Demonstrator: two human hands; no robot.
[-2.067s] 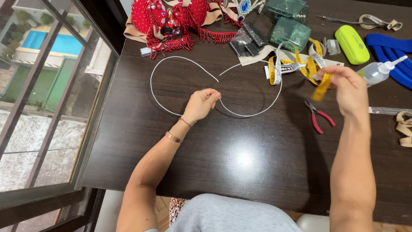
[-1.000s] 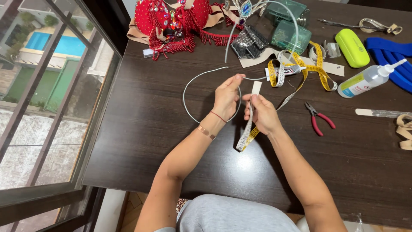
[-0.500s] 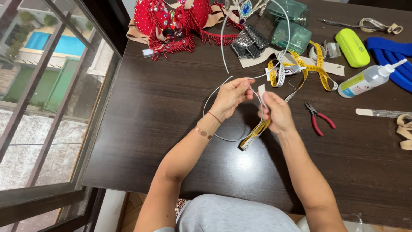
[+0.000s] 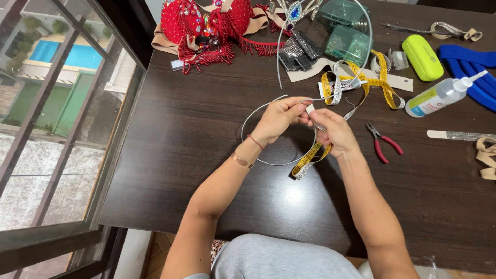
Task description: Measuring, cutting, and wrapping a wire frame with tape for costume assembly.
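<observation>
Dark wood table (image 4: 170,155) by a window, craft bits along the far edge. Left hand (image 4: 276,120) and right hand (image 4: 336,133) meet mid-table, fingers pinched shut on the white wire hoop (image 4: 248,121) w/ the yellow tape measure (image 4: 310,159) laid against it. Risk: springy wire (looks stiff) could slip the pinch and whip loose, or the tape slides and the reading's off.

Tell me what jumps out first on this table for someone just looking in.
The two hands meet mid-table: the left hand pinches a thin white wire loop while the right hand holds a yellow measuring tape against it. At the far edge lies a red beaded, fringed garment. To the right sit red-handled pliers and a clear squeeze bottle.
</observation>
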